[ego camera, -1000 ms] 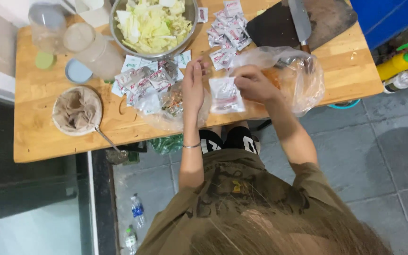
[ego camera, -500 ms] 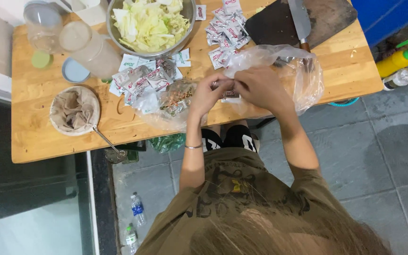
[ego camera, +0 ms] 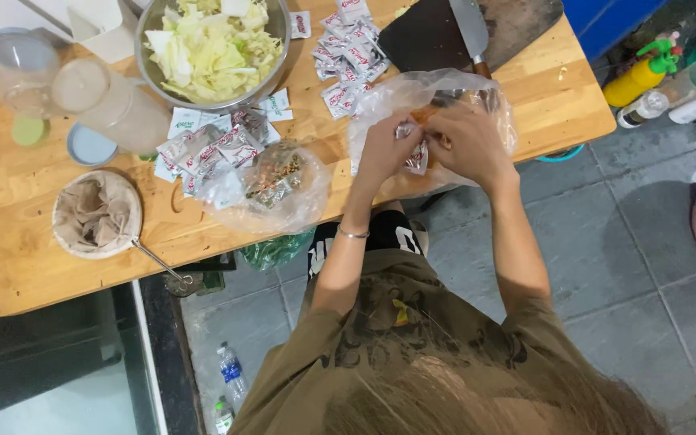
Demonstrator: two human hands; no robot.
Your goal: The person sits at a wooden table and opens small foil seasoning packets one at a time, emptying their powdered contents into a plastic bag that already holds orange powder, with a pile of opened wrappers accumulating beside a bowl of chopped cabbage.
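Grey floor tiles surround a wooden table (ego camera: 34,266) holding a bowl (ego camera: 279,28) of cabbage and scattered sachets. Above its near edge, left hand (ego camera: 384,149) and right hand (ego camera: 469,141) pinch a small red-and-white sachet (ego camera: 416,157) over a clear bag (ego camera: 380,101).

Matt wooden table (ego camera: 541,89), shiny metal bowl (ego camera: 279,36), glossy plastic bag (ego camera: 380,101)

bag (ego camera: 271,189) left, cleaver (ego camera: 470,24) ahead
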